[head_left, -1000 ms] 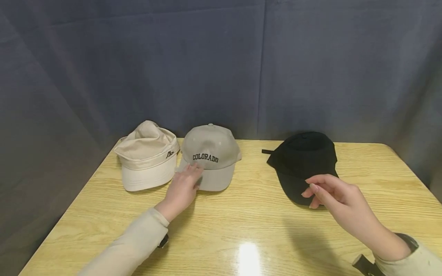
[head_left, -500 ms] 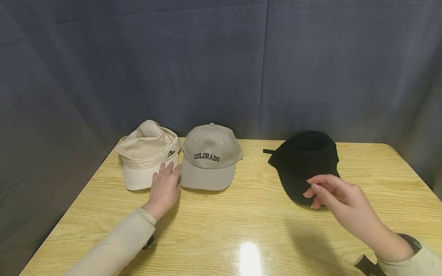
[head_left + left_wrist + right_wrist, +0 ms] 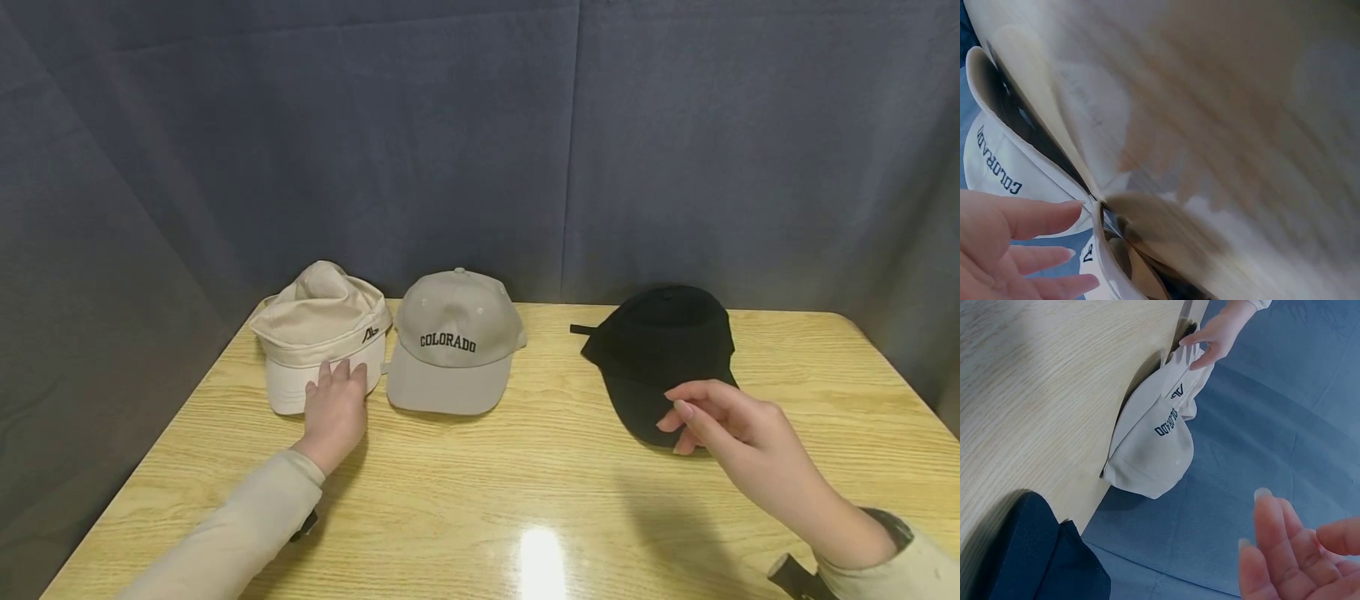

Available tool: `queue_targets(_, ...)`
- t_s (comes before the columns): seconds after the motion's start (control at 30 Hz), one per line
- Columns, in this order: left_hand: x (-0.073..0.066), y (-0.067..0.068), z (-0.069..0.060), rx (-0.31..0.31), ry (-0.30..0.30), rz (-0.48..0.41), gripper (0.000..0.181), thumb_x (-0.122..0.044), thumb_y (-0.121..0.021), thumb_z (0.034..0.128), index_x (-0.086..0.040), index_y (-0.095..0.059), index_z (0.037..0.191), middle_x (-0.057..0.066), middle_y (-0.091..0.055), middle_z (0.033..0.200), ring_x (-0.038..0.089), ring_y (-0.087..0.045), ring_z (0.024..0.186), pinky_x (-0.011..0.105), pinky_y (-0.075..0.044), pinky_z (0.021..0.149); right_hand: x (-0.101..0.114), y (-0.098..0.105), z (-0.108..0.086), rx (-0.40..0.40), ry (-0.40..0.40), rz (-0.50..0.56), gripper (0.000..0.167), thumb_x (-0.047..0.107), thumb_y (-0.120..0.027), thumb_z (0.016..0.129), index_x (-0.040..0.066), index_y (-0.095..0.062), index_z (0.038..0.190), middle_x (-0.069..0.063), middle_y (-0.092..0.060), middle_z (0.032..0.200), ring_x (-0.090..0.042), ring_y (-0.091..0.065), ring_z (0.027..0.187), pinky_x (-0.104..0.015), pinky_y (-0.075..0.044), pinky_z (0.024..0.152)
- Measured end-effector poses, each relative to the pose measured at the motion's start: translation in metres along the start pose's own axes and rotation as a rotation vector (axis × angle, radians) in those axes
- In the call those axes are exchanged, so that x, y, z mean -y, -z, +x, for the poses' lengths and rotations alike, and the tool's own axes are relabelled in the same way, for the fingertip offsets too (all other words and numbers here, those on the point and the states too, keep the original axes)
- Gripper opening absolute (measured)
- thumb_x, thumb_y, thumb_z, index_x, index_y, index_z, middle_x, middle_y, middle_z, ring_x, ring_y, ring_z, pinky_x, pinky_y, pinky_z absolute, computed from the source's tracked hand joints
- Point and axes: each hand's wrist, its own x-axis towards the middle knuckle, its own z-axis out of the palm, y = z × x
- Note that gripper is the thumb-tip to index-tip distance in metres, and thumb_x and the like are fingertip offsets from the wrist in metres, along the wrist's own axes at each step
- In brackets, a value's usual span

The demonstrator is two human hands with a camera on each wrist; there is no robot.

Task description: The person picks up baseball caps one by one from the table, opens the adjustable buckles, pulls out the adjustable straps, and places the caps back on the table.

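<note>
Three caps rest in a row on the wooden table. My left hand (image 3: 335, 414) reaches over the brim of the cream cap (image 3: 318, 321) at the left, fingers spread; whether it touches the brim I cannot tell. Beside that cap stands the grey COLORADO cap (image 3: 459, 321). In the left wrist view the left fingers (image 3: 1041, 219) are extended near both light caps. My right hand (image 3: 738, 433) hovers in front of the black cap (image 3: 663, 342), fingers loosely bent and holding nothing. The right wrist view shows the right hand (image 3: 1304, 562) with the black cap (image 3: 1029, 550) at lower left.
The wooden table (image 3: 450, 500) has a bright reflection near its front. A dark blue-grey cloth (image 3: 450, 142) hangs behind it and along its sides. A black strap from the black cap sticks out to the left.
My left hand has moved left, from the grey cap's brim to the cream cap's brim. The right hand has stayed in place. The caps look almost unmoved.
</note>
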Motion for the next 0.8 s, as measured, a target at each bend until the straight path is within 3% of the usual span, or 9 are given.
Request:
queue_targets(0.3,0.006,0.001,0.001,0.041,0.003,0.075,0.040,0.011,-0.055,0.0844,0.014,-0.053,0.124,0.038,-0.047,0.130,0.061,-0.037,0.123,0.069,-0.037,0.092,0.000,0.001,-0.001,0.006,0.000,-0.001,0.029,-0.013,-0.055,0.091,0.011,-0.066,0.105,0.009,-0.069,0.083,-0.011,-0.062,0.064,-0.017,-0.052,0.062)
queue_targets(0.5,0.006,0.001,0.000,0.008,0.010,0.104,0.043,0.010,-0.057,0.0832,0.013,-0.052,0.126,0.039,-0.047,0.126,0.060,-0.040,0.119,0.066,-0.041,0.089,0.000,0.000,-0.001,0.001,0.011,-0.010,0.029,-0.014,-0.056,0.091,0.010,-0.066,0.104,0.009,-0.068,0.083,-0.010,-0.062,0.064,-0.017,-0.052,0.062)
queue_targets(0.63,0.009,0.000,0.001,-0.002,0.028,0.121,0.048,0.010,-0.058,0.0822,0.015,-0.047,0.129,0.041,-0.040,0.126,0.060,-0.037,0.119,0.065,-0.042,0.086,-0.001,0.000,-0.002,-0.001,0.025,-0.014,0.031,-0.014,-0.056,0.090,0.011,-0.066,0.104,0.010,-0.068,0.083,-0.009,-0.062,0.064,-0.016,-0.051,0.062)
queue_targets(0.8,0.013,-0.002,0.003,-0.003,0.047,0.151,0.055,0.010,-0.058,0.0833,0.016,-0.039,0.135,0.045,-0.026,0.139,0.064,-0.029,0.124,0.068,-0.040,0.089,-0.002,0.001,-0.002,-0.002,0.030,-0.017,0.032,-0.014,-0.056,0.090,0.012,-0.067,0.104,0.010,-0.068,0.083,-0.009,-0.062,0.064,-0.016,-0.051,0.062)
